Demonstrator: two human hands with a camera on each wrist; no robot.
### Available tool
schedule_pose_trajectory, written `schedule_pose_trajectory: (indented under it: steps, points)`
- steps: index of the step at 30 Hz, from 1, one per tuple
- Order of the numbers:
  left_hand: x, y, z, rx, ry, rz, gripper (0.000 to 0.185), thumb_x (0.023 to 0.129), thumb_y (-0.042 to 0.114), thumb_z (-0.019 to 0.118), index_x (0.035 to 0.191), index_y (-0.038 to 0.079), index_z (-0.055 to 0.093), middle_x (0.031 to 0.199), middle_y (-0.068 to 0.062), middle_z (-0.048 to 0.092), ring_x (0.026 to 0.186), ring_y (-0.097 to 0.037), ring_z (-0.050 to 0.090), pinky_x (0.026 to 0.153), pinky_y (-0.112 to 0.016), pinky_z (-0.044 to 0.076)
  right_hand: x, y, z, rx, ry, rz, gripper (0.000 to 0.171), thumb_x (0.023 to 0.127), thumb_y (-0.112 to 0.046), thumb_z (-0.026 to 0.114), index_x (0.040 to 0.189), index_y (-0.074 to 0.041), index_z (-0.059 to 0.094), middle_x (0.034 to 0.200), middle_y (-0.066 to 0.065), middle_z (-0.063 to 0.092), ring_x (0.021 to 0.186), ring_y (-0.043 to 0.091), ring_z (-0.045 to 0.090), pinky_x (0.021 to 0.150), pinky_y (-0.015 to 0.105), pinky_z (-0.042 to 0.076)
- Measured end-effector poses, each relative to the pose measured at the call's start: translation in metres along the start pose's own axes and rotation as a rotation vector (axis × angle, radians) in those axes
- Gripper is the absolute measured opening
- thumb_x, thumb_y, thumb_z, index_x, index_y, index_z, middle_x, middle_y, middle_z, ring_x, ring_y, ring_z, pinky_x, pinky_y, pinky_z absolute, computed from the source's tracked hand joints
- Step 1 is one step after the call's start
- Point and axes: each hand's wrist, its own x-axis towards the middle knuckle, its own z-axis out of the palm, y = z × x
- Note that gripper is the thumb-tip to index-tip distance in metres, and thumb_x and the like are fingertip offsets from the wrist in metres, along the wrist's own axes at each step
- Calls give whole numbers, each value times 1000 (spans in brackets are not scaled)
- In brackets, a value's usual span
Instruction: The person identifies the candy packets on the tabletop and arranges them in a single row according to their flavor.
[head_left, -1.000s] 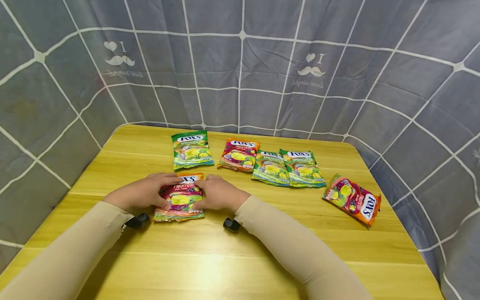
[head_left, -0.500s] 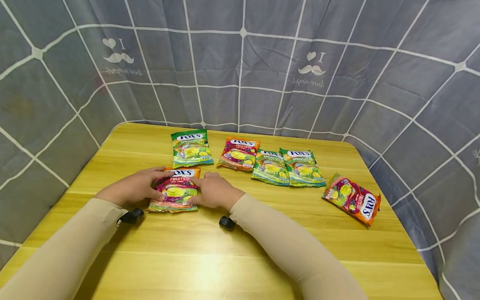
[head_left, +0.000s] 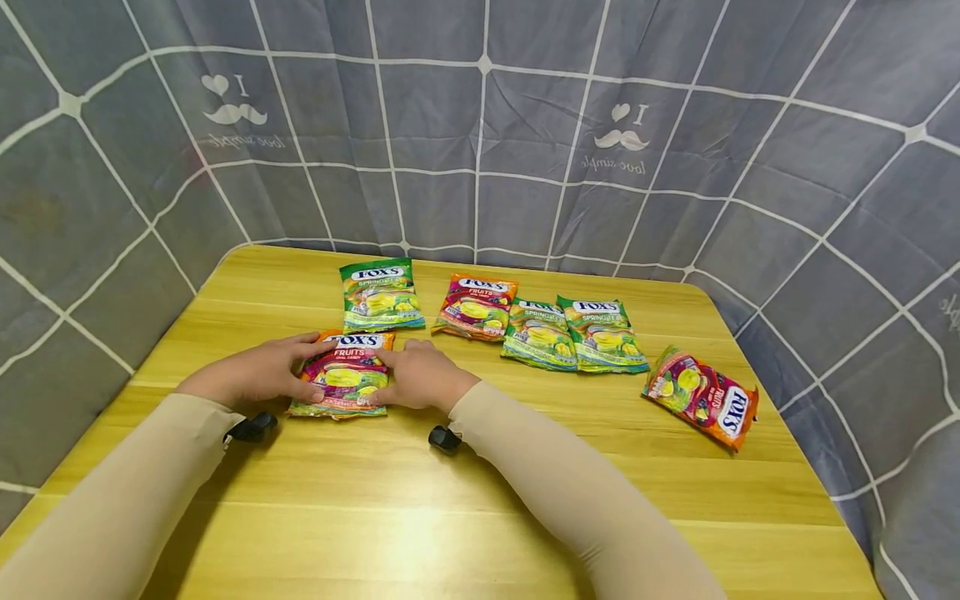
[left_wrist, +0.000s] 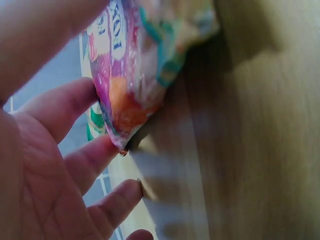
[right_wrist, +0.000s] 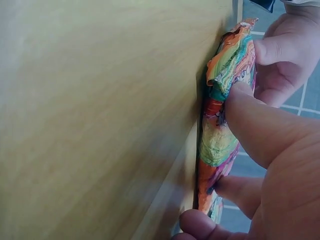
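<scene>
An orange and purple FOX'S Fruits candy bag point(head_left: 342, 375) lies on the wooden table point(head_left: 465, 508), left of the middle. My left hand point(head_left: 309, 372) grips its left edge and my right hand point(head_left: 384, 377) grips its right edge. In the left wrist view the bag point(left_wrist: 135, 70) sits between my thumb above and my fingers point(left_wrist: 95, 155) at its lower edge. From the right wrist camera, the right thumb point(right_wrist: 260, 125) presses on the bag point(right_wrist: 216, 142) while fingers curl under its edge. The left hand point(right_wrist: 285, 60) shows at the bag's far end.
A green FOX'S bag point(head_left: 380, 295) lies just beyond the held one. Further right are a red bag point(head_left: 476, 307) and two green bags point(head_left: 538, 335) point(head_left: 602, 333), overlapping. An orange bag point(head_left: 701, 397) lies near the right edge. A grey checked curtain point(head_left: 480, 142) surrounds the table.
Both hands have slid the Fruits bag a little to the left and away from me, closer to the green bag behind it. The other bags lie as before.
</scene>
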Motion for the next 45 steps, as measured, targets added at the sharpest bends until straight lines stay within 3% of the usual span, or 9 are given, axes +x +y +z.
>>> schedule_pose_trajectory:
  steps: [7, 12, 14, 19, 24, 28, 33, 38, 45]
  points:
    - [4, 1, -1, -27, -8, 0, 105, 81, 43, 90, 164, 7, 36, 169, -36, 13, 149, -64, 18, 118, -76, 26, 0, -1, -1, 5, -4, 14, 87, 95, -71, 62, 166, -30, 34, 131, 4, 72, 118, 18, 53, 111, 32, 45]
    - [2, 2, -2, -102, -27, -17, 105, 82, 34, 92, 165, 8, 33, 170, -36, 8, 141, -56, 29, 99, -56, 54, 0, -2, -1, -7, -8, 19, 87, 95, -72, 60, 166, -31, 33, 131, 4, 72, 116, 18, 53, 109, 32, 46]
    - [2, 2, -2, -113, -30, -13, 105, 81, 31, 92, 165, 9, 33, 170, -37, 8, 140, -57, 29, 99, -56, 54, 0, -2, 0, -14, -6, 16, 87, 95, -73, 59, 167, -31, 32, 131, 4, 72, 116, 17, 53, 109, 32, 46]
    - [3, 1, -4, -74, -27, 22, 103, 81, 32, 92, 164, 8, 36, 168, -39, 10, 149, -64, 20, 117, -74, 30, -1, -1, 1, -19, -5, 11, 87, 96, -72, 58, 167, -30, 31, 136, 5, 70, 118, 18, 53, 108, 33, 47]
    - [4, 3, -6, -68, -18, 45, 100, 82, 30, 91, 162, 5, 38, 168, -40, 12, 148, -64, 22, 117, -75, 29, -4, 2, -1, 6, -1, 5, 86, 97, -72, 57, 167, -30, 31, 144, 7, 64, 125, 21, 53, 109, 34, 48]
    - [7, 9, -8, 13, 61, 47, 96, 89, 44, 84, 162, 3, 37, 167, -37, 22, 149, -62, 26, 118, -76, 27, -8, 10, -5, 22, 34, -16, 85, 98, -71, 57, 167, -27, 34, 144, 4, 65, 124, 20, 54, 107, 34, 49]
    - [22, 28, -10, 62, 149, 28, 98, 96, 54, 73, 166, 4, 27, 168, -31, 29, 152, -56, 29, 121, -72, 26, -17, 29, -14, 88, 116, 12, 80, 101, -65, 58, 165, -23, 38, 152, 3, 60, 136, 23, 51, 117, 38, 44]
    - [42, 55, -12, 142, 174, 25, 96, 100, 52, 68, 169, 8, 19, 171, -29, 24, 155, -55, 26, 123, -71, 24, -26, 55, -25, 158, 213, 69, 75, 102, -58, 62, 163, -19, 43, 146, 9, 60, 133, 26, 51, 113, 41, 45]
    - [80, 92, -7, 204, 176, 30, 96, 102, 54, 63, 171, 11, 12, 174, -21, 22, 158, -48, 25, 127, -66, 23, -30, 101, -33, 226, 290, 193, 75, 102, -53, 64, 164, -18, 40, 165, 17, 40, 156, 38, 32, 127, 52, 33]
